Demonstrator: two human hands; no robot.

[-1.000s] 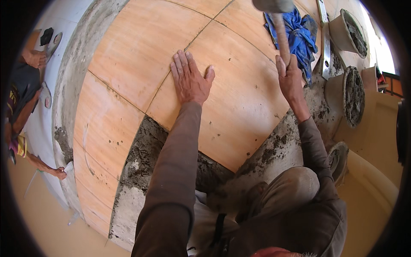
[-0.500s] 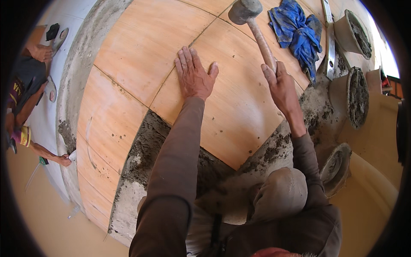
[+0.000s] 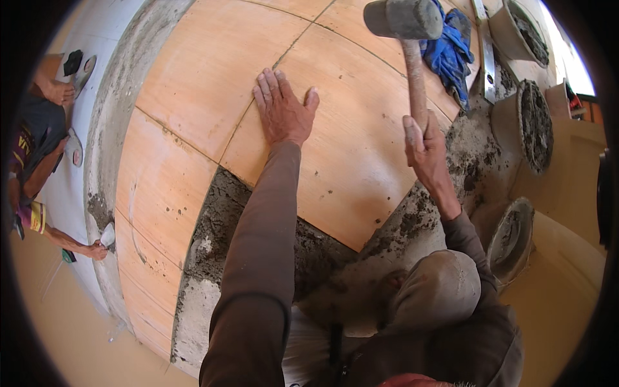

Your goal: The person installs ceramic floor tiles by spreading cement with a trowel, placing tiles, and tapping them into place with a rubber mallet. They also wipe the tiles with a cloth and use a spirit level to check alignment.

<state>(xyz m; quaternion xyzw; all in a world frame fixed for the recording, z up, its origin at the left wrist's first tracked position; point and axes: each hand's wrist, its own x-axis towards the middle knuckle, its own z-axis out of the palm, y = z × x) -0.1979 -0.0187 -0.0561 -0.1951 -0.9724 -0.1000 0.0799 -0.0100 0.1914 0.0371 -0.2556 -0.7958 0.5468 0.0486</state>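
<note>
My left hand (image 3: 285, 111) lies with fingers spread on a large peach-toned tile (image 3: 342, 161), beside a joint line. In my right hand (image 3: 425, 155) is the wooden handle of a rubber mallet (image 3: 401, 19), its dark grey head raised near the top of the view. Below the tile's lower corner, wet dark mortar (image 3: 219, 200) covers a strip of bare floor around my left forearm. A crumpled blue cloth (image 3: 445, 64) lies on the tiles just beyond the mallet.
Mortar buckets (image 3: 535, 129) stand along the right, with another round container (image 3: 509, 235) beside my knee. A long metal straightedge (image 3: 487, 74) lies past the cloth. At the far left a co-worker (image 3: 39, 142) reaches down with a white object (image 3: 105, 235) on the concrete border.
The mallet swung leftward by half a second ago and is now back rightward, my right hand slightly lower than before. My left hand stays on the tile, shifted only slightly.
</note>
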